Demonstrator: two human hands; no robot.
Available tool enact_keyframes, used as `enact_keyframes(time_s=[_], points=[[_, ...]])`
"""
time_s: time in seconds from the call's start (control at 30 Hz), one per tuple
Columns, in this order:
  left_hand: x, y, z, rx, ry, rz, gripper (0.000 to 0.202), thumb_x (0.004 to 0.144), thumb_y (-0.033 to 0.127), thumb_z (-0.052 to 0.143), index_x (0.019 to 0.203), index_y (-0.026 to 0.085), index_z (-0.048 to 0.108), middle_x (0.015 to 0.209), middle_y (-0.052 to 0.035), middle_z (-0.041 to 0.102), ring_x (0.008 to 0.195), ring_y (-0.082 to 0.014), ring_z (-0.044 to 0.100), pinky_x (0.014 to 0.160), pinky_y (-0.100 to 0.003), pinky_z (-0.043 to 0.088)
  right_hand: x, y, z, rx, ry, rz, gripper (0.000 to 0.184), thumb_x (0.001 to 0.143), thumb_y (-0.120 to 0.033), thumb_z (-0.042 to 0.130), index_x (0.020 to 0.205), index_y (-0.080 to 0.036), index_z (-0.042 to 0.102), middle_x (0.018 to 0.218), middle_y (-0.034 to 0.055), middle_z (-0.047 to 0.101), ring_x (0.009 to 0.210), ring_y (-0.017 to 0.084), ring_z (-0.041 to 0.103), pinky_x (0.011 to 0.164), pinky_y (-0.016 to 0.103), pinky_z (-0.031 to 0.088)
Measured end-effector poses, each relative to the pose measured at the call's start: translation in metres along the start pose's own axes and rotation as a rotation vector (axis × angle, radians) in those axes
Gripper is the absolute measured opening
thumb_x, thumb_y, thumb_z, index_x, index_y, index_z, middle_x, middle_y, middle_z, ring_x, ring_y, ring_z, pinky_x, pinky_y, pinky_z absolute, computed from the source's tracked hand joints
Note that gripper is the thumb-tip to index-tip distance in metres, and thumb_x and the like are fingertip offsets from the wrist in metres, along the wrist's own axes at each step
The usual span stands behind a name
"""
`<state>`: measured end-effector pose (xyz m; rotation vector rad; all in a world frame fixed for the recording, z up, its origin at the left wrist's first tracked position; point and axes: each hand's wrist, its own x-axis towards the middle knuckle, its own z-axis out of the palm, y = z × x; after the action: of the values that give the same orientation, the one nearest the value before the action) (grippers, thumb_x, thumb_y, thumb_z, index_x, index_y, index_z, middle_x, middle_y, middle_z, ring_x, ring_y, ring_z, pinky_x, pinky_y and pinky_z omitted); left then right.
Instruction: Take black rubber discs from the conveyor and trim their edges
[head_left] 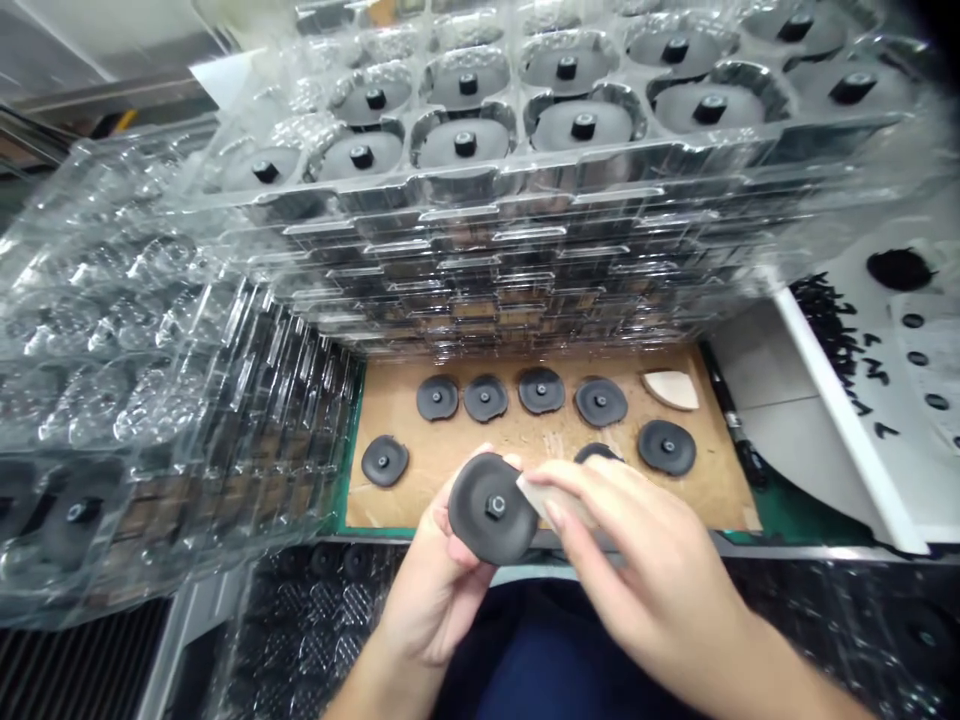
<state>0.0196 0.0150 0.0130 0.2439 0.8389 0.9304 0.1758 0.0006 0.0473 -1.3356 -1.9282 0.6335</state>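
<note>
My left hand (427,585) grips a round black disc (477,522) with a small hex-shaped stud in its centre, fingers curled under its rim. Between the thumb and fingers of my right hand (652,550) is a thin pale block (561,502). One end of that block meets the disc's upper right edge. Behind my hands, several similar discs lie on a brown cardboard sheet (525,445), one of them a black disc (666,447) at the right. My right fingers partly cover another disc (596,453).
A tall stack of clear plastic trays (480,185) holding black discs rises behind the cardboard. More clear trays (150,330) are stacked at the left. A pale curved piece (672,389) lies at the cardboard's right end. Beyond a white panel edge (847,420) are small black parts (832,330).
</note>
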Motion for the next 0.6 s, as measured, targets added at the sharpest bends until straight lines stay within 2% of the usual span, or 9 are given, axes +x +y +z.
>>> enact_keyframes(time_s=[0.07, 0.13, 0.2, 0.27, 0.33, 0.4, 0.5, 0.6], points=[[0.001, 0.0, -0.002, -0.012, -0.004, 0.001, 0.057, 0.054, 0.033, 0.084, 0.108, 0.028, 0.067, 0.112, -0.002, 0.069, 0.101, -0.0221, 0.064, 0.084, -0.024, 0.052, 0.0, -0.003, 0.0, 0.018, 0.005, -0.036, 0.025, 0.086, -0.01, 0.046, 0.108, -0.015, 0.056, 0.083, 0.0068, 0.068, 0.071, 0.019, 0.061, 0.064, 0.033, 0.05], [0.002, -0.001, -0.004, -0.025, 0.024, 0.008, 0.057, 0.057, 0.032, 0.082, 0.111, 0.028, 0.065, 0.113, -0.0033, 0.068, 0.103, -0.0244, 0.064, 0.085, -0.028, 0.053, 0.001, 0.001, 0.005, 0.125, -0.029, -0.001, 0.022, 0.087, -0.013, 0.046, 0.104, -0.018, 0.059, 0.08, 0.004, 0.068, 0.069, 0.017, 0.062, 0.064, 0.03, 0.051], [0.003, -0.002, -0.01, -0.066, 0.088, 0.03, 0.058, 0.063, 0.036, 0.079, 0.117, 0.025, 0.062, 0.119, -0.0065, 0.065, 0.11, -0.0258, 0.06, 0.09, -0.031, 0.051, 0.004, 0.017, 0.015, 0.184, -0.02, 0.137, 0.019, 0.089, -0.019, 0.046, 0.1, -0.021, 0.062, 0.087, 0.0022, 0.069, 0.078, 0.015, 0.064, 0.068, 0.026, 0.052], [0.005, -0.002, -0.017, -0.127, 0.146, 0.053, 0.056, 0.07, 0.037, 0.073, 0.122, 0.023, 0.058, 0.123, -0.009, 0.063, 0.116, -0.0257, 0.056, 0.098, -0.034, 0.047, 0.007, 0.043, 0.032, 0.138, 0.038, 0.279, 0.019, 0.09, -0.024, 0.046, 0.1, -0.022, 0.063, 0.098, 0.003, 0.069, 0.089, 0.016, 0.065, 0.074, 0.027, 0.052], [0.006, -0.002, -0.024, -0.18, 0.167, 0.075, 0.051, 0.076, 0.034, 0.068, 0.124, 0.022, 0.056, 0.124, -0.0094, 0.063, 0.118, -0.0255, 0.055, 0.103, -0.037, 0.043, 0.007, 0.067, 0.054, 0.088, 0.038, 0.313, 0.021, 0.09, -0.024, 0.047, 0.101, -0.021, 0.064, 0.1, 0.0043, 0.069, 0.09, 0.018, 0.065, 0.075, 0.029, 0.052], [0.006, -0.001, -0.03, -0.223, 0.154, 0.1, 0.047, 0.077, 0.034, 0.066, 0.122, 0.021, 0.059, 0.124, -0.0088, 0.064, 0.119, -0.0257, 0.055, 0.104, -0.038, 0.043, 0.001, 0.083, 0.078, 0.056, -0.006, 0.286, 0.021, 0.088, -0.023, 0.049, 0.1, -0.022, 0.067, 0.092, 0.004, 0.069, 0.084, 0.019, 0.064, 0.075, 0.033, 0.052], [0.005, 0.001, -0.036, -0.281, 0.146, 0.139, 0.04, 0.076, 0.037, 0.066, 0.112, 0.021, 0.066, 0.119, -0.0081, 0.067, 0.116, -0.0266, 0.058, 0.098, -0.035, 0.048, -0.016, 0.087, 0.108, -0.032, 0.012, 0.274, 0.027, 0.086, -0.026, 0.053, 0.11, -0.021, 0.065, 0.1, 0.0099, 0.064, 0.094, 0.026, 0.057, 0.084, 0.046, 0.046], [0.003, 0.003, -0.037, -0.322, 0.152, 0.186, 0.036, 0.075, 0.038, 0.066, 0.108, 0.022, 0.068, 0.116, -0.0079, 0.069, 0.111, -0.0264, 0.061, 0.093, -0.032, 0.052, -0.032, 0.087, 0.124, -0.106, 0.081, 0.276, 0.036, 0.085, -0.032, 0.056, 0.116, -0.016, 0.061, 0.114, 0.0166, 0.057, 0.106, 0.032, 0.048, 0.09, 0.055, 0.039]])
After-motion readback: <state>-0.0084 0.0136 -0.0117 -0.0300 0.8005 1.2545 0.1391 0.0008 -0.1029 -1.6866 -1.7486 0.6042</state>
